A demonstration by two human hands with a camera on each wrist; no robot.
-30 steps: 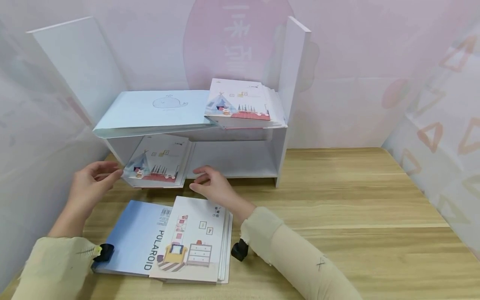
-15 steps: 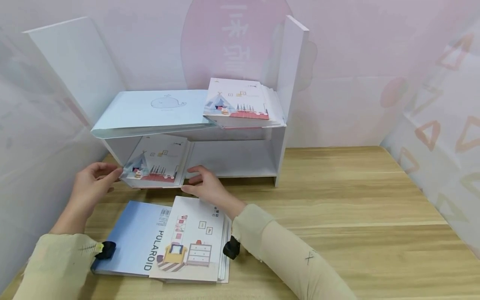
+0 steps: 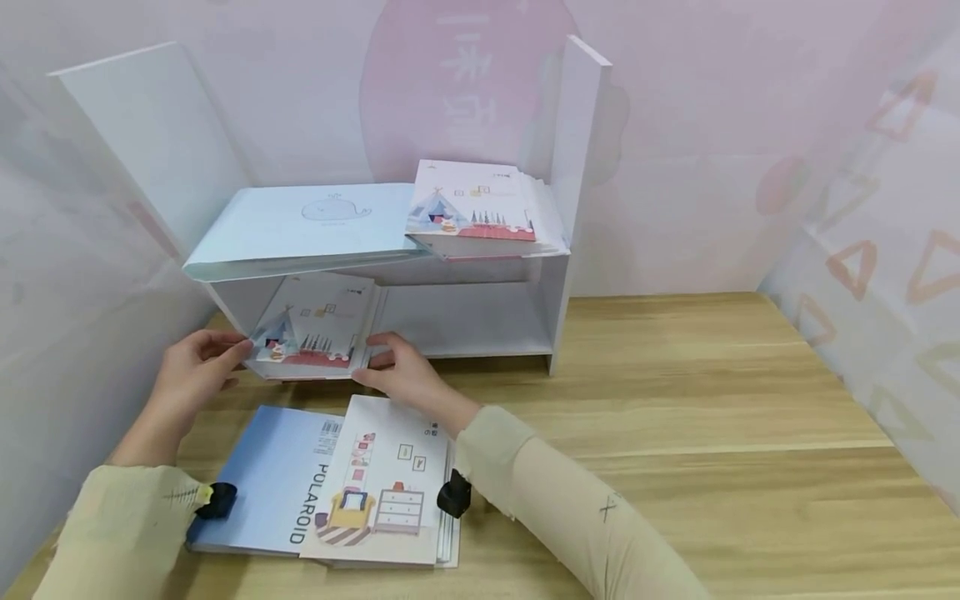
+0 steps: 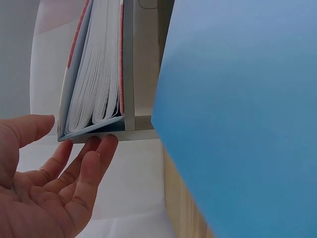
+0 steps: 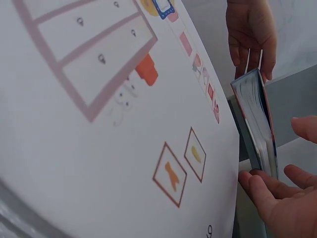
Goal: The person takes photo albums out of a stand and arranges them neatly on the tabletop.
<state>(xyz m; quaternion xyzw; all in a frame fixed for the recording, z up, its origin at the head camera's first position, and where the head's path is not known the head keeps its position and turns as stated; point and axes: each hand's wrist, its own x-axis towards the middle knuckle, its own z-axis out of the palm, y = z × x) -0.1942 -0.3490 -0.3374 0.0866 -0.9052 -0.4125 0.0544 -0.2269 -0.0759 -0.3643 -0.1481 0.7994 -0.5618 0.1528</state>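
Note:
A white photo album (image 3: pixel 318 321) with a tent picture lies on the lower left of a white shelf unit (image 3: pixel 472 321), its front edge jutting slightly past the board. My left hand (image 3: pixel 191 371) is at its left side; in the left wrist view, the fingers (image 4: pixel 86 173) reach the album's spine end and the thumb stands apart from the cover. On the opposite side, my right hand (image 3: pixel 408 375) has its fingertips at the album's right edge. The right wrist view shows these fingers (image 5: pixel 262 188) touching the lower end, thumb away from it.
A pale blue whale album (image 3: pixel 307 225) and another tent-cover album (image 3: pixel 476 204) lie on the upper shelf between tall side panels. In front, a blue POLAROID album (image 3: pixel 258 483) and a white furniture-picture album (image 3: pixel 390 483) overlap on the wooden table (image 3: pixel 712 433).
My right hand has moved left to the album's right edge. My left hand has shifted slightly right against the left side. The albums stay in place.

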